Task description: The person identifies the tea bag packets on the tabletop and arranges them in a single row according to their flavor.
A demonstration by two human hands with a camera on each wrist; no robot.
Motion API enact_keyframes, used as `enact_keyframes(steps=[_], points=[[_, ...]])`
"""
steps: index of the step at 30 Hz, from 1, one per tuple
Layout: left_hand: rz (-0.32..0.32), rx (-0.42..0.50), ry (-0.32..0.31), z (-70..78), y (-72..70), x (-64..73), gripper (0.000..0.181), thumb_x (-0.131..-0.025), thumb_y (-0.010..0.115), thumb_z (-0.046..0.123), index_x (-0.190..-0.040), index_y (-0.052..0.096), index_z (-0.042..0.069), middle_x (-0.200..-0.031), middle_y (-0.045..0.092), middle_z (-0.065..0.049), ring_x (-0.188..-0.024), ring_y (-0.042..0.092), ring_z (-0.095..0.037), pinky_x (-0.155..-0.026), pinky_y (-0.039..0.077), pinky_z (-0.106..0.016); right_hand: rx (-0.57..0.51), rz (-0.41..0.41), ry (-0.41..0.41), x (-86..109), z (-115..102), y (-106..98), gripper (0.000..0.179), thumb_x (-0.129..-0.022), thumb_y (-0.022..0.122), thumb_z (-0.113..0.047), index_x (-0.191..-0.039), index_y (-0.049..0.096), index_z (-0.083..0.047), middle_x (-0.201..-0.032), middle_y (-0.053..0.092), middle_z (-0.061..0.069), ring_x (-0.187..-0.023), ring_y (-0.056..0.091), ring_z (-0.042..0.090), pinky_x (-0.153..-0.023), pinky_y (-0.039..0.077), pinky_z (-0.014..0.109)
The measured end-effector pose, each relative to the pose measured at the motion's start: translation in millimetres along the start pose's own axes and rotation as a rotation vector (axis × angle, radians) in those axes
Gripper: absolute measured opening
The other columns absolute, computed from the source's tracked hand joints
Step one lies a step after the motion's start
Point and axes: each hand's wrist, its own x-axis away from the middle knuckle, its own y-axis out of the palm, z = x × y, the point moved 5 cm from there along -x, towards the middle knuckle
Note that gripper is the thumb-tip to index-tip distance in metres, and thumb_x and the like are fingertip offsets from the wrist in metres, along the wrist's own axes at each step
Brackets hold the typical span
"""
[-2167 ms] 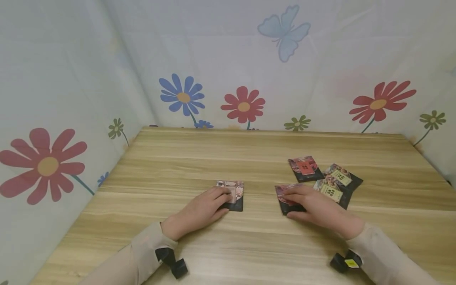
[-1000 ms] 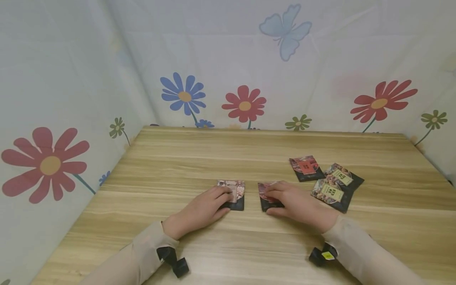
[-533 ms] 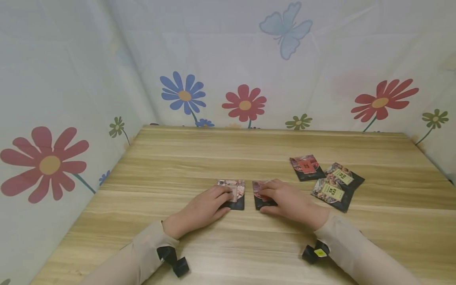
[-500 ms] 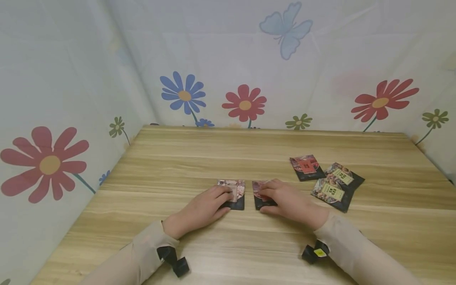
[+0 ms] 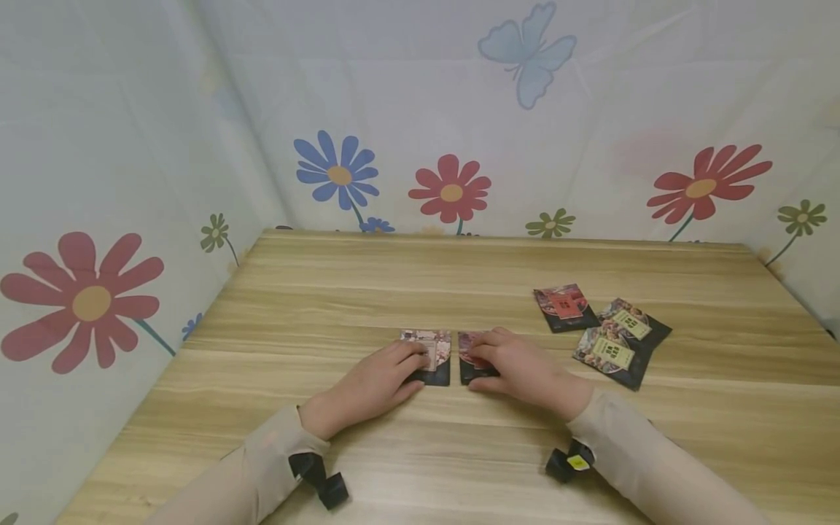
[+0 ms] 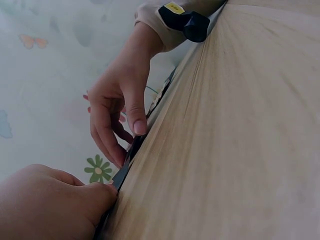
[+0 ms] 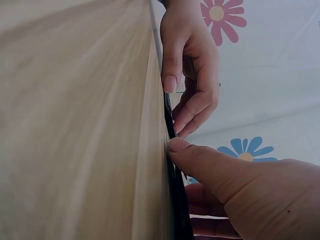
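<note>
Tabletop [image 5: 367, 284] is showing light wood grain, floral curtain [image 5: 407, 87] hanging behind it. Mid-tabletop, left hand [image 5: 374, 383] is gripping a pink-label packet [image 5: 442, 354], fingers bent, and right hand [image 5: 525, 367] is holding a red-label packet [image 5: 465, 353] the same way. Three more packets [image 5: 610, 354] are lying toward the tabletop's right. Only the left wrist view is catching an orange butterfly print [image 6: 33, 41] btw.

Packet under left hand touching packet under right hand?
Apart. The head view shows a narrow strip of tabletop between the left packet and the right packet.
</note>
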Motion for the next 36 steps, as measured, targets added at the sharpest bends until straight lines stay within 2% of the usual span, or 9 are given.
enact_keyframes(steps=[9, 36], points=[[-0.027, 0.006, -0.018, 0.3, -0.5, -0.4, 0.031, -0.094, 0.061, 0.028, -0.119, 0.062, 0.009, -0.127, 0.058, -0.007, -0.12, 0.055, -0.022, -0.104, 0.048, -0.035, 0.017, 0.002, -0.004, -4.7, -4.9, 0.9, 0.05, -0.084, 0.07, -0.045, -0.114, 0.069, -0.006, -0.12, 0.064, 0.01, -0.109, 0.06, 0.024, -0.091, 0.054, 0.04], [-0.033, 0.013, -0.022, -0.8, 0.0, 0.0, 0.031, -0.094, 0.06, 0.028, -0.119, 0.062, 0.01, -0.128, 0.058, -0.007, -0.121, 0.055, -0.022, -0.105, 0.047, -0.036, 0.038, 0.01, -0.022, -8.2, -11.2, 1.8, 0.052, -0.083, 0.07, -0.047, -0.116, 0.068, -0.007, -0.119, 0.064, 0.01, -0.108, 0.06, 0.024, -0.094, 0.053, 0.04]])
